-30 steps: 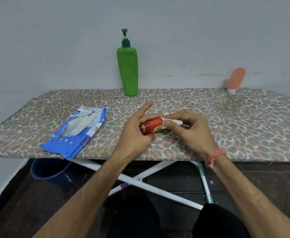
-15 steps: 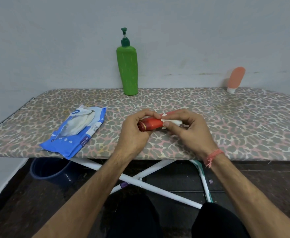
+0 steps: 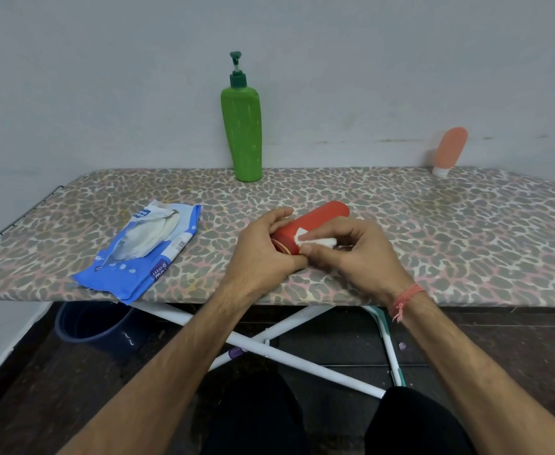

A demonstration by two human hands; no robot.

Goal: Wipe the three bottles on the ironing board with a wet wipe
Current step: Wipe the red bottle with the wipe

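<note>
Red cylindrical plastic bottle (image 3: 315, 224) lies on its side over the near middle of the leopard-print fabric ironing board (image 3: 433, 224), its far end angled away and to the right. Left hand (image 3: 263, 254) grips the near end, fingers curled over the top and thumb side underneath. Right hand (image 3: 358, 254) pinches a small folded white wet wipe (image 3: 315, 239) between thumb and fingertips, pressed against the bottle's side near the label band. Both hands closed on what they hold, no slack visible. Red thread bracelet (image 3: 404, 298) on the right wrist.

Left of the hands, apart from them: blue plastic wet-wipe pack (image 3: 138, 257), flap open, white wipes showing, lying flat with one corner hanging just over the board's near edge.

Back edge of the board, against the pale grey wall (image 3: 105, 77): tall green plastic pump bottle (image 3: 241, 133) with dark green pump head, upright, roughly centre. Far right back: small salmon-pink squeeze tube (image 3: 450, 149) standing on its white cap, leaning on the wall. Both well apart from the red bottle.

Under the board: white crossed metal legs (image 3: 269, 339), dark blue bucket (image 3: 95, 326) on the dark floor at left. Person's knees in black fabric at the bottom edge.
</note>
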